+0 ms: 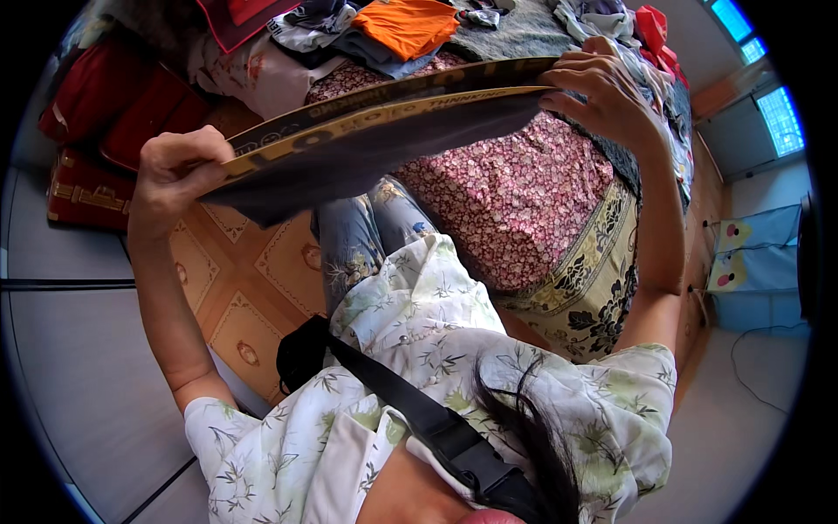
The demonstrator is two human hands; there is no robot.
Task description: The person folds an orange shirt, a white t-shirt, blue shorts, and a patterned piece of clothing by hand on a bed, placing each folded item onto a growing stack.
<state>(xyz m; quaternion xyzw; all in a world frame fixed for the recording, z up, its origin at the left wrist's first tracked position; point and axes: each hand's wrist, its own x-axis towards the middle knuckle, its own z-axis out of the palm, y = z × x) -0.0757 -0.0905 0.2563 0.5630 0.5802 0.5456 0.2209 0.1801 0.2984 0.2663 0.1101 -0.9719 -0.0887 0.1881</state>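
Dark garment (pixel 323 166) with a tan-and-black lettered waistband (pixel 375 120) is seen in the head view, held up in the air before the bed (pixel 515 205), whose pink floral cover is partly hidden behind it. The waistband is drawn out wide between two hands, so that both its layers are shown and the dark cloth is left hanging beneath. One end, to the left of the bed, is grasped by the curled fingers of the left hand (pixel 179 168); the other end, seen against the bed, is pinched between the thumb and fingers of the right hand (pixel 607 94). Whether shorts or something else are held cannot be told for certain, as the lower part is foreshortened. On the far part of the bed, an orange cloth (pixel 406 31) is laid among rumpled clothes. Along the bed's near right edge, a yellow-and-black patterned cloth (pixel 580 301) is draped. Left of the bed, a dark red case (pixel 83 188) with gold-coloured fittings is placed.
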